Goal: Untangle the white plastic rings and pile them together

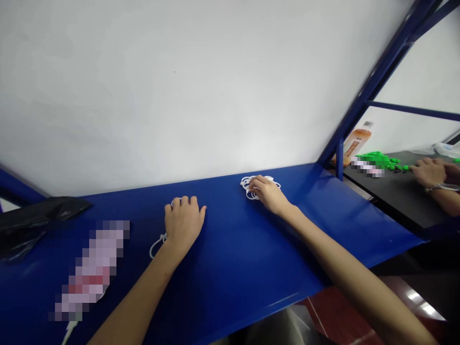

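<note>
My left hand [184,219] lies knuckles-up on the blue table [244,258], fingers curled over a thin white cord [157,244] that loops out below the wrist. My right hand [268,191] reaches further back, near the wall, and its fingers rest on a small tangled pile of white cords [247,184]. I cannot tell how firmly either hand grips.
A black plastic bag [32,220] lies at the table's left end. A blurred patch [89,270] covers something flat on the left. To the right, past a blue frame post [339,158], another person's hands [433,172] work at green pieces [377,158] on a black table; an orange bottle [355,141] stands there.
</note>
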Demonstrator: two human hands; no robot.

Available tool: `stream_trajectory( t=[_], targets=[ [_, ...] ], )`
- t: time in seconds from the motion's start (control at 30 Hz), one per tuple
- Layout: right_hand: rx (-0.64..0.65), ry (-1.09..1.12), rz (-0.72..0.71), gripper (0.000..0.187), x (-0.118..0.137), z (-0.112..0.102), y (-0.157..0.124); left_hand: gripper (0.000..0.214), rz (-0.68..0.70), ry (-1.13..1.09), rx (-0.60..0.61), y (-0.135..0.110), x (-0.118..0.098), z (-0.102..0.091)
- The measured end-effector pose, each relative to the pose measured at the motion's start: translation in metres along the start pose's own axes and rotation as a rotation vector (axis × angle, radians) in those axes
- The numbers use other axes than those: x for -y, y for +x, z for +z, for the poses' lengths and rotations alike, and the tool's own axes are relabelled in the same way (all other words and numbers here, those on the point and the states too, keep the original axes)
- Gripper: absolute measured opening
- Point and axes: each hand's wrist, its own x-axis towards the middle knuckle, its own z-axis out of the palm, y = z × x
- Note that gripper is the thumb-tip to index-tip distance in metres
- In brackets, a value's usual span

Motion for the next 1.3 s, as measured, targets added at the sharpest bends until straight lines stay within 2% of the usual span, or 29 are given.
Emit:
stream_trajectory(
  t=[0.13, 0.27, 0.37, 0.5, 0.57, 0.7, 0.83, 0.97, 1.1, 1.2, 1.3],
  targets=[
    [0.148, -0.214, -0.034, 0.012, -0.015, 0.005, 0.027, 0.026, 0.119, -0.054, 0.089, 0.001, 0.000, 0.003],
    [0.227, -0.266, -0.052, 0.010, -0.021, 0.012, 0.044, 0.029, 0.171, -0.130, 0.151, 0.002, -0.002, 0.004],
    [0.257, -0.270, -0.049, 0.008, -0.022, 0.012, 0.044, 0.026, 0.166, -0.123, 0.139, 0.001, -0.004, 0.000],
    [0.283, -0.285, -0.035, 0.010, -0.019, 0.007, 0.037, 0.024, 0.041, -0.040, 0.046, -0.001, -0.005, -0.009],
    [0.295, -0.292, -0.030, 0.011, -0.016, 0.005, 0.035, 0.027, 0.010, -0.027, 0.049, -0.002, -0.004, -0.011],
    [0.307, -0.292, -0.026, 0.016, -0.011, 0.003, 0.032, 0.024, 0.066, -0.058, 0.125, -0.001, -0.003, -0.009],
    [0.262, -0.268, -0.016, 0.023, -0.005, -0.001, 0.029, 0.026, 0.144, -0.143, 0.136, -0.002, -0.003, -0.004],
    [0.143, -0.229, -0.013, 0.021, 0.008, -0.001, 0.017, 0.025, 0.195, -0.323, 0.111, 0.000, -0.006, 0.002],
    [0.012, -0.073, -0.035, 0.021, 0.033, 0.010, -0.005, 0.022, 0.201, -0.650, 0.042, 0.004, -0.011, 0.005],
    [0.040, 0.130, -0.026, 0.029, 0.053, 0.021, -0.021, 0.019, 0.223, -0.938, 0.002, 0.004, -0.016, 0.002],
    [0.094, 0.310, -0.004, 0.042, 0.063, 0.026, -0.028, 0.020, 0.208, -1.121, 0.056, 0.002, -0.020, -0.003]
  ],
)
